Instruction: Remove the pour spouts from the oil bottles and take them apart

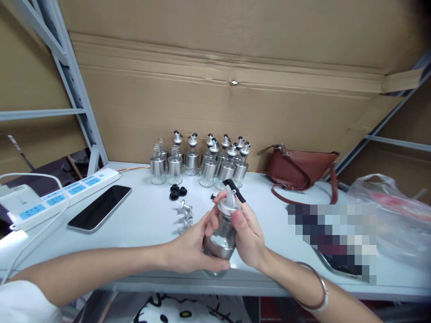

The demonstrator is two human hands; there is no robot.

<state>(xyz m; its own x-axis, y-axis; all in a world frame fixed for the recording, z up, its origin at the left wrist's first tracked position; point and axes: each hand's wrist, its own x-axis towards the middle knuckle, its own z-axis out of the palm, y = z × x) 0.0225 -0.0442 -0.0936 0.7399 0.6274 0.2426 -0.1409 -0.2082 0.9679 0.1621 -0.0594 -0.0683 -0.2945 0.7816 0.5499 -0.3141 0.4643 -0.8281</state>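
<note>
A glass bottle with a steel band (220, 242) is held tilted between my hands near the table's front edge. My left hand (198, 246) wraps round its body and neck. My right hand (249, 233) has its thumb and fingers closed on the silver pourer top (229, 204), which carries a black flip lid. Beyond stand several similar bottles (209, 169) with pourers, and a few without, such as the open-necked bottle (175, 166). Small black caps (174, 194) and silver pourer pieces (185, 215) lie left of my hands.
On the left of the table (141, 233) lie a phone (101, 208) and a white power strip (74, 190) with a cable. At the right are a brown bag (292, 168), a partly pixelated device (336, 251) and a clear plastic bag (397, 220). Cardboard (202, 103) stands behind.
</note>
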